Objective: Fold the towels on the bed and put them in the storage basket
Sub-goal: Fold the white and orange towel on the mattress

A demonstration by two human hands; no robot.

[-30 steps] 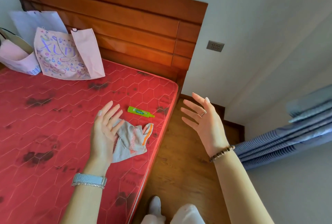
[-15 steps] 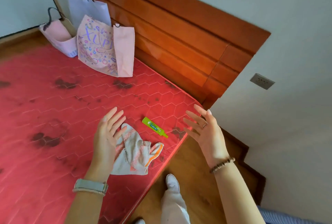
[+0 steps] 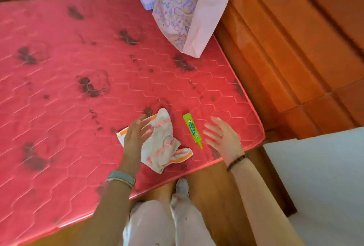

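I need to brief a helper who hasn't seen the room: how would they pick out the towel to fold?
Start at the red quilted mattress and go to its near edge, towards the wooden headboard. There, partly hidden by the left hand, lies the crumpled towel. It is the only cloth there: white with orange stripes, unlike the small green tube beside it.

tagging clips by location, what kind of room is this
Most likely a bedroom: a bare red quilted mattress lies against a wooden headboard, with a crumpled towel and a pink paper bag on it.
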